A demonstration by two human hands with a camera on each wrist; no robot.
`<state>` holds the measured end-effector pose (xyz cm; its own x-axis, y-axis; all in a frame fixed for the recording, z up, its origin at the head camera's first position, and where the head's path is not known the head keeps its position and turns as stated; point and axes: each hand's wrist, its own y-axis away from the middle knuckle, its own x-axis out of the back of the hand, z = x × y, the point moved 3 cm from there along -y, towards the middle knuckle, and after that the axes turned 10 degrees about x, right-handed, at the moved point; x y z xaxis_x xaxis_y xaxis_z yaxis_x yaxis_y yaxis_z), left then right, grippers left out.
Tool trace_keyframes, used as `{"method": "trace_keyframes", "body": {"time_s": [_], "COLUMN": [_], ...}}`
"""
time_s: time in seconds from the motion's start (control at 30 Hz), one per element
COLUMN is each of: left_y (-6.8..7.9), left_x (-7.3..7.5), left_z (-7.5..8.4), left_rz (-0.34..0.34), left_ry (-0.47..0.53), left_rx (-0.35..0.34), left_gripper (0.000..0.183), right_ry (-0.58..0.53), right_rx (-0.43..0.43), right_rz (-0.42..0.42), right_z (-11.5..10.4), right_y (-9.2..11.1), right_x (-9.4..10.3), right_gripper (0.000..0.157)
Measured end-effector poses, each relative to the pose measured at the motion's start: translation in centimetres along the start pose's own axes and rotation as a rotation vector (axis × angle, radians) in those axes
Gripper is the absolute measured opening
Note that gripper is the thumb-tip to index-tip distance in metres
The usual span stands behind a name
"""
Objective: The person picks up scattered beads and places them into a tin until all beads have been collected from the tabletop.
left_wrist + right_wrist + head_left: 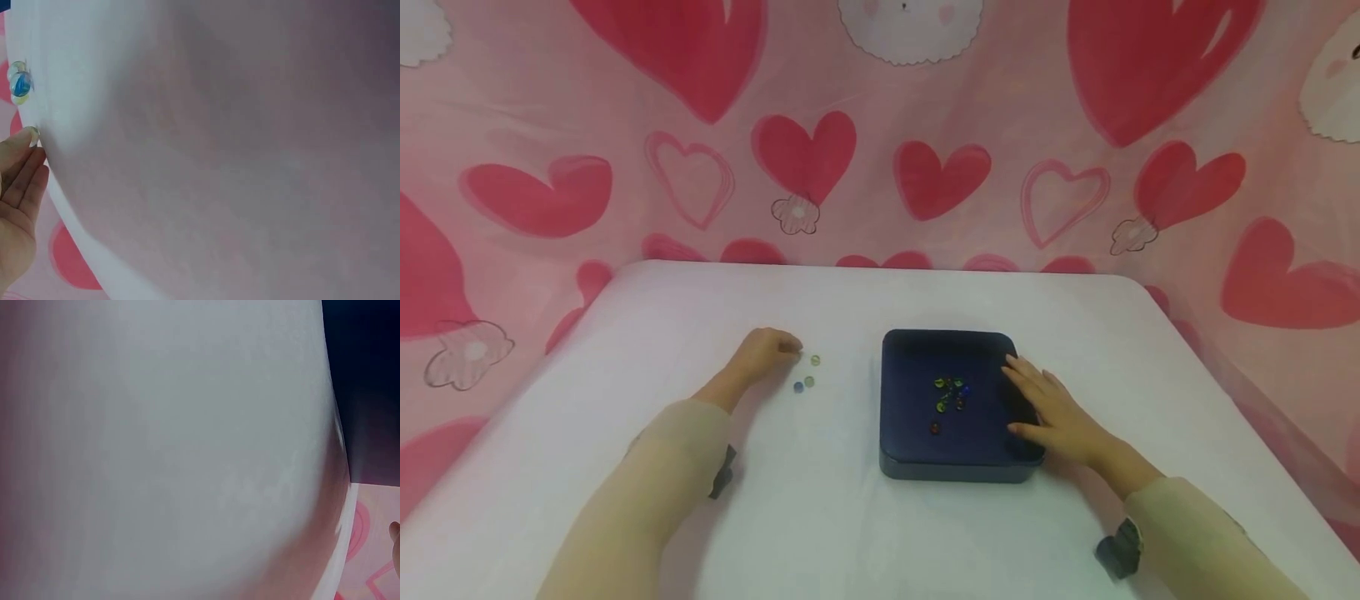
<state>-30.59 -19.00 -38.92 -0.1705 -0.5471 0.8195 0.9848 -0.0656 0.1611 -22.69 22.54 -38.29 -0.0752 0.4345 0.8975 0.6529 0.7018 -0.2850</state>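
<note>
My left hand (765, 354) is on the left of the table, thumb and fingertips together. In the left wrist view a small clear marble (34, 136) shows between the thumb and fingers (28, 181). Close by on the tabletop lie a yellowish marble (816, 360), a pale greenish marble (809, 382) and a blue marble (798, 387). My right hand (1060, 417) rests at the right rim of a dark blue square tray (917, 454), fingers spread and fairly straight. Inside the tray are several marbles (942, 407), green, blue and reddish brown.
A white-covered table (820, 525) stretches under both arms. Behind it hangs a pink cloth (865, 108) printed with hearts. The tray also fills the right edge of the right wrist view as a dark wall (369, 394).
</note>
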Motion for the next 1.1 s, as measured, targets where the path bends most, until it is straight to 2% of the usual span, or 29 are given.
{"method": "trace_keyframes", "body": {"time_s": [0.2,0.33,0.53,0.67,0.77,0.87,1.1], "left_y": [0.6,1.3,2.2,2.8,3.3,3.8,4.8], "left_x": [0.3,1.1,1.8,2.0,1.9,1.6,0.2], "left_z": [0.5,1.5,2.6,3.4,4.2,5.1,7.9], "left_rz": [0.003,0.007,-0.013,0.013,0.021,0.002,-0.037], "left_ry": [0.03,0.061,0.122,0.145,0.179,0.216,0.246], "left_rx": [0.006,-0.035,-0.037,-0.092,-0.128,-0.149,-0.223], "left_gripper": [0.028,0.027,0.029,0.027,0.025,0.025,0.026], "right_ry": [-0.003,-0.008,-0.009,0.001,-0.004,-0.003,0.003], "right_rx": [0.004,0.007,0.002,0.0,-0.001,-0.002,-0.002], "right_rz": [-0.001,0.004,0.0,0.002,0.004,0.005,0.003], "right_z": [-0.2,-0.3,-0.4,-0.4,-0.4,-0.4,-0.3], "right_y": [0.0,0.0,-0.2,-0.1,-0.2,-0.2,-0.1], "right_x": [0.1,0.2,-0.1,-0.1,-0.1,0.0,0.1], "right_gripper": [0.07,0.07,0.07,0.071,0.07,0.07,0.07]}}
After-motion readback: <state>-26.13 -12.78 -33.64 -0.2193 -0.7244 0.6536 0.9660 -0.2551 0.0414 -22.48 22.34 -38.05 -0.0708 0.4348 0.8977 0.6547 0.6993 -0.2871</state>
